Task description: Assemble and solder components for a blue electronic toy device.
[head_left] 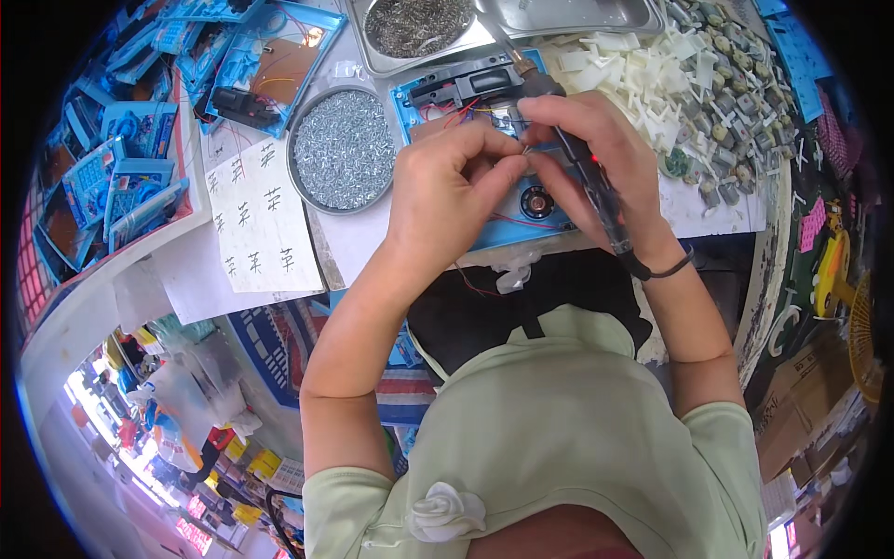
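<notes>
My left hand (pixel 442 182) and my right hand (pixel 619 154) meet over a blue plastic casing (pixel 507 233), their thumbs and forefingers pinched together at thin wire ends (pixel 527 150). Lying across my right hand is a black soldering iron (pixel 590 177) with a small red light, its metal tip pointing up and away from me, its cord running past my wrist. Inside the casing sit a long black module (pixel 464 86), red and blue wires, and a round black part (pixel 536 202). My fingers hide the middle of the casing.
A round tray of small silvery screws (pixel 343 149) stands left of the casing, beside a paper sheet (pixel 256 219). Blue casings (pixel 140 177) are piled at far left. A metal tray (pixel 559 17) sits behind. White plastic parts (pixel 633 88) and grey small motors (pixel 731 116) heap up right.
</notes>
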The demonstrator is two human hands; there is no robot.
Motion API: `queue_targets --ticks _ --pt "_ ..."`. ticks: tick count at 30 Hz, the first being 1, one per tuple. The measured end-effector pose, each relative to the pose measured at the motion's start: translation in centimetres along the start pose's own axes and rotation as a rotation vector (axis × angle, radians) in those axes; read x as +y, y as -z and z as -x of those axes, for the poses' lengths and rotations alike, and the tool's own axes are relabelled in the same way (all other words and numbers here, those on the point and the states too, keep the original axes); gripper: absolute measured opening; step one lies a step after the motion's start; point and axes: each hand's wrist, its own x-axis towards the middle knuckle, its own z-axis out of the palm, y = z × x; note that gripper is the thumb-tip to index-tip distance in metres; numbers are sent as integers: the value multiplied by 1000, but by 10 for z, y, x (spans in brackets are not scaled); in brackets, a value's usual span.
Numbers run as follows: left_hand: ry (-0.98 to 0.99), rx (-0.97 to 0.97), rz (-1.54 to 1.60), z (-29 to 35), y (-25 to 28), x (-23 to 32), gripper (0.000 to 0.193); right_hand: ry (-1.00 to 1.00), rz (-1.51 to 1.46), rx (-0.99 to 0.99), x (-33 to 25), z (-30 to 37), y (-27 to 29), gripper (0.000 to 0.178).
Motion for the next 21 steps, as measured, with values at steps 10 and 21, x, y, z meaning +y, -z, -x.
queue_targets --ticks 10,21 --pt "27 16 118 -3 -2 1 10 -50 86 19 -6 10 1 48" --pt "-445 -148 -370 0 5 0 13 -442 -184 -97 -29 42 93 26"
